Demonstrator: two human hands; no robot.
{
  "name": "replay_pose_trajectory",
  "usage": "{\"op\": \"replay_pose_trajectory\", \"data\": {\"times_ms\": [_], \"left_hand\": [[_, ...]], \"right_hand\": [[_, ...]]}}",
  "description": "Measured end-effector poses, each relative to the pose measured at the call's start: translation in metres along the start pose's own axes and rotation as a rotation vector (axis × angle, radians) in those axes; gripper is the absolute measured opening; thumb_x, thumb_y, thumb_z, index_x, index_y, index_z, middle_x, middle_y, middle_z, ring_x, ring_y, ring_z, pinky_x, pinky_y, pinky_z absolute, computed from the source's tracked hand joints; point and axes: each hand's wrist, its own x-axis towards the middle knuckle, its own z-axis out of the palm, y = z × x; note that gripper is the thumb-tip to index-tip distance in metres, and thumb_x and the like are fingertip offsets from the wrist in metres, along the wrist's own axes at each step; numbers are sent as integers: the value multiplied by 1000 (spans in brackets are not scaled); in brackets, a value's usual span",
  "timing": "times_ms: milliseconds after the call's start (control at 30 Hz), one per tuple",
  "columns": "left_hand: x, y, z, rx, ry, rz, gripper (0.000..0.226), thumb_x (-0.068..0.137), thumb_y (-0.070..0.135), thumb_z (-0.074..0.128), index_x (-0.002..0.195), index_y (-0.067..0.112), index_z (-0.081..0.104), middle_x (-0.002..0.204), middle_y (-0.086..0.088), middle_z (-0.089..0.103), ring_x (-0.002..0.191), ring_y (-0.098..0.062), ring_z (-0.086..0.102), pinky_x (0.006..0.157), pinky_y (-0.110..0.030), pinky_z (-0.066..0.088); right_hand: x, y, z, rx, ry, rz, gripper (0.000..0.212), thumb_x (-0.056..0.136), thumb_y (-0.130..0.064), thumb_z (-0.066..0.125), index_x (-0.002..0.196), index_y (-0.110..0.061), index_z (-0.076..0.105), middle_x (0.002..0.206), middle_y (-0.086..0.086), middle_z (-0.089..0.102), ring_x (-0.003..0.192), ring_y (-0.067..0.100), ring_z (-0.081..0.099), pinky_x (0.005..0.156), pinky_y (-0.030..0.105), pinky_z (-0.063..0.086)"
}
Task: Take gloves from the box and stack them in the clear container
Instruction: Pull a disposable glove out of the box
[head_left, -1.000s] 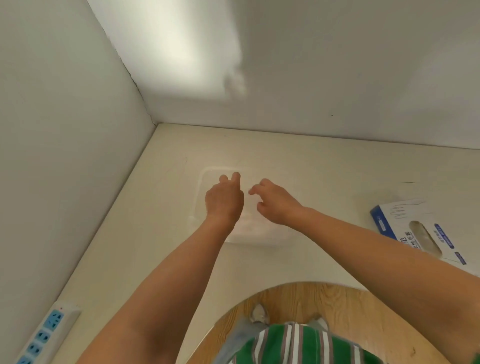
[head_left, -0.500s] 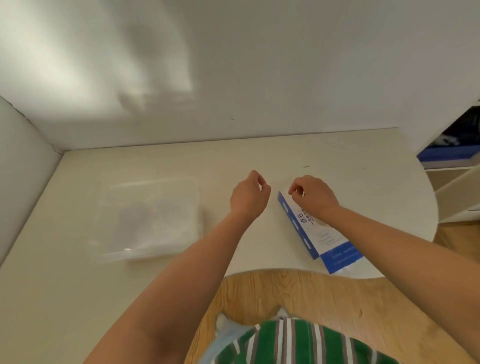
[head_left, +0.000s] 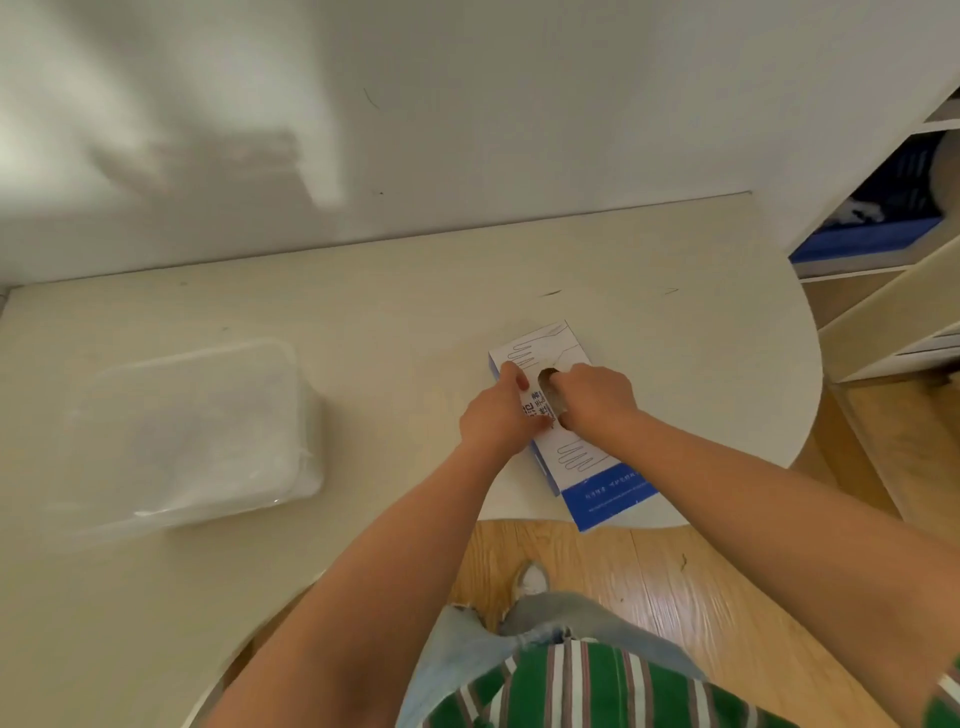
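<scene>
White-and-blue cardboard is lying toward the right end of the counter (head_left: 363, 322): one glove box (head_left: 571, 457), flat, its blue end reaching the front edge. Two glove outlines are showing on its top face, one at each end. Both of my hands are working on it. My left hand (head_left: 496, 415) is gripping the box's left side, thumb lying on the top face and fingers curling down the edge. My right hand (head_left: 595, 397) is bending over the one oval opening (head_left: 546, 382) in the middle of the top, with its fingertips dipping inside. They are hidden there, so I cannot tell whether they are pinching a glove. One clear container (head_left: 192, 431) is sitting toward the counter's left end, well apart from the box. Whatever is lying inside it is too hazy to count.
</scene>
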Motion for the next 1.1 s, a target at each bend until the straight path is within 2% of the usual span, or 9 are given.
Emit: {"op": "replay_pose_trajectory", "data": {"times_ms": [67,133,267,500,633,800,900,1000,1100], "left_hand": [[1,0,0,-11,-10,-18,45,85,37,68,114,23,35,100,-3,65,85,-24,64,71,-36,52],[3,1,0,-3,-15,-27,45,85,36,69,112,24,35,99,-3,65,85,-24,64,69,-35,50],[6,3,0,37,-27,-45,46,82,37,70,106,26,33,99,-2,65,85,-24,63,70,-35,49],[9,5,-2,108,-41,-43,48,82,40,71,112,23,37,102,0,65,87,-22,62,66,-33,44],[15,2,-2,82,-103,-39,58,81,45,69,129,24,44,112,1,66,98,-23,63,76,-34,51],[14,-8,-33,-168,38,-33,14,90,21,51,86,11,60,80,-5,62,77,-30,60,66,-32,45],[1,-15,-65,-702,242,-54,27,91,9,37,73,7,56,67,-6,54,62,-25,50,56,-31,41],[-15,-19,-96,-1062,187,-38,54,101,35,26,75,7,64,70,-9,65,61,-22,57,58,-30,47],[-26,-29,-116,-950,16,42,65,96,61,36,94,8,73,86,-12,73,71,-17,67,68,-30,55]], "right_hand": [[3,2,2,-19,41,-12,31,91,-17,52,123,-16,50,78,5,48,63,21,48,46,26,29],[2,4,4,18,104,-19,21,95,-20,45,112,-15,57,68,4,43,58,23,46,47,26,35],[2,12,7,265,177,6,17,93,-24,52,96,-19,68,88,3,62,78,23,61,62,29,45],[13,16,-15,985,450,-87,3,97,-17,52,98,-17,54,96,0,55,86,13,55,77,21,46],[15,12,-45,1309,477,-29,6,102,-21,45,104,-17,48,85,-9,54,74,3,51,64,12,41],[13,5,-59,1346,428,-90,11,101,-23,48,106,-13,48,82,-3,58,68,7,54,63,19,47],[13,-4,-63,1330,385,-118,8,99,-22,51,101,-15,49,83,5,60,67,12,57,67,32,50],[13,-20,-69,1245,390,-159,7,96,-21,56,97,-15,52,84,2,60,69,11,55,69,30,47],[13,-45,-76,1142,377,-252,6,95,-22,58,97,-16,56,90,-2,63,72,10,57,69,21,46]]}}
